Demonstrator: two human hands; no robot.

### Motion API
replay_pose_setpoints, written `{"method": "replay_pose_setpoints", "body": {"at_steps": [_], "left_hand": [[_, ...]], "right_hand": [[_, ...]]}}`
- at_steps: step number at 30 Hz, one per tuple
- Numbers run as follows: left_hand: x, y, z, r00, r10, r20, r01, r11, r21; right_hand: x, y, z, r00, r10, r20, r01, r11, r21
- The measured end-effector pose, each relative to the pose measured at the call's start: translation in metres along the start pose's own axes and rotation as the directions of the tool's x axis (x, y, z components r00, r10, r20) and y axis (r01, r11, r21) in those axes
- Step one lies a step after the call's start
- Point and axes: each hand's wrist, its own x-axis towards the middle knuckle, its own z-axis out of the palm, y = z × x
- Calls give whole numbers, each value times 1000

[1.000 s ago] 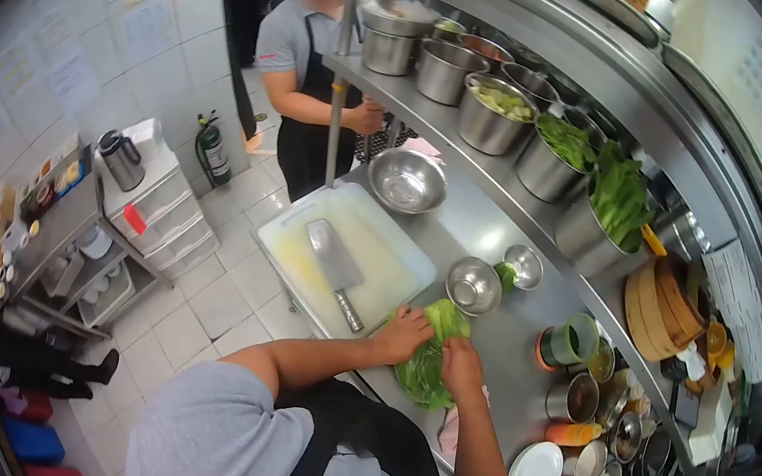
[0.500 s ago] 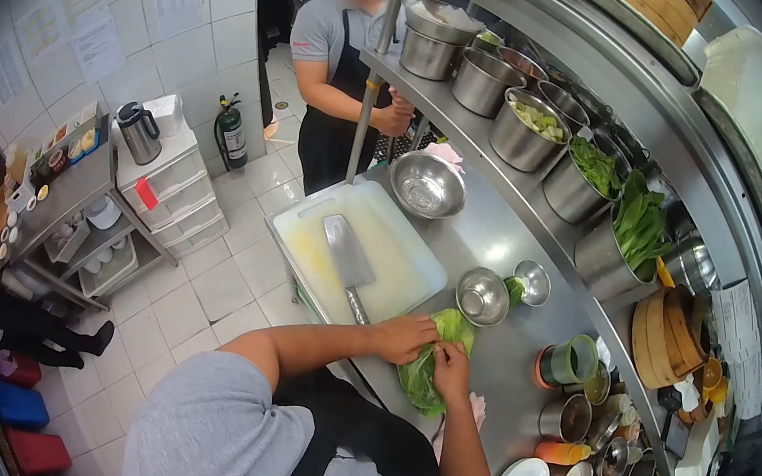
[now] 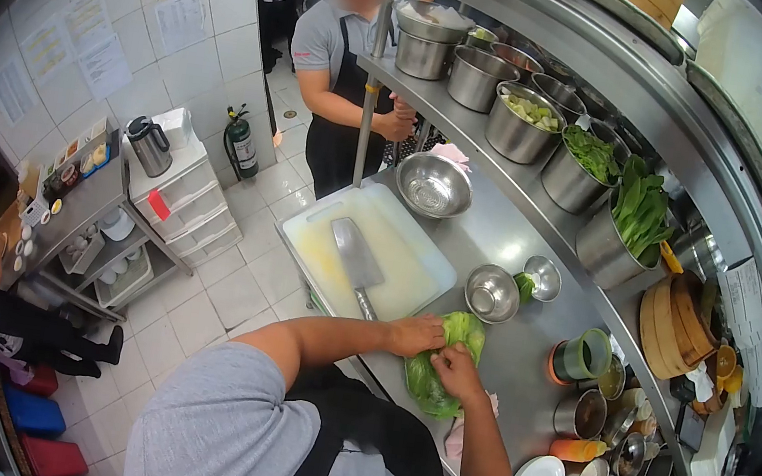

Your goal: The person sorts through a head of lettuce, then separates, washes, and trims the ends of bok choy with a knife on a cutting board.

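A fire extinguisher (image 3: 240,146) stands beside white drawers (image 3: 194,201).

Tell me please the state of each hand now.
Left hand: closed on the leafy greens.
Right hand: closed on the same greens, lower down.

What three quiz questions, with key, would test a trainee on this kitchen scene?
1. True or false: the left hand and right hand are both on the leafy greens.
2. Fill in: the tool lying on the cutting board is a ____.
3. The fire extinguisher is: A) on the pot shelf; B) beside the white drawers; C) on the cutting board.

Key: 1 true; 2 cleaver; 3 B.
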Motion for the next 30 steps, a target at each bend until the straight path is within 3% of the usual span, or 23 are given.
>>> {"method": "replay_pose_setpoints", "body": {"at_steps": [3,5,8,11,13,14,15,16,18,20,21,23,25,29,30], "left_hand": [[3,-2,4,999,5,-51,-5,1000,-10],[5,-16,0,994,-100,-38,99,995,-32],[6,-29,7,996,-65,-68,64,998,-18],[12,-18,-3,996,-70,-46,68,997,-39],[14,5,-25,987,-136,-87,109,960,-258],[15,16,-28,986,-89,-140,29,924,-381],[16,29,-34,993,-42,-113,-8,911,-412],[18,31,-38,999,-3,45,21,908,-419],[19,31,-32,982,-46,182,75,985,-155],[18,22,-40,993,46,113,-52,998,45],[23,22,-49,992,51,119,-56,998,38],[25,22,-65,929,-219,298,121,942,314],[24,21,-68,934,-269,235,183,925,333],[27,17,-74,897,-365,248,297,916,270],[26,17,-73,885,-403,235,349,906,239]], "right_hand": [[-12,-12,-10,998,-41,55,42,999,-16],[-29,-7,-4,951,-306,-46,309,948,76],[-47,-6,-6,937,-332,-106,326,943,-71],[-50,-1,-15,986,-125,-107,108,983,-150],[-48,-17,-28,984,-101,-147,74,982,-176],[-46,-22,-33,987,-86,-138,60,981,-183],[-46,-28,-35,988,-86,-127,62,982,-180],[-47,-37,-42,971,-171,-168,146,977,-153],[-47,-22,-32,953,-233,-193,197,962,-188],[-59,-27,-36,971,-178,-158,150,973,-176],[-59,-27,-39,979,-167,-119,144,973,-181],[-64,-23,-36,983,-156,-97,132,968,-215],[-72,-28,-37,994,-108,-16,100,956,-275],[-81,-41,-29,997,-57,-51,37,945,-324],[-78,-48,-27,993,82,-82,-107,921,-374]]}}
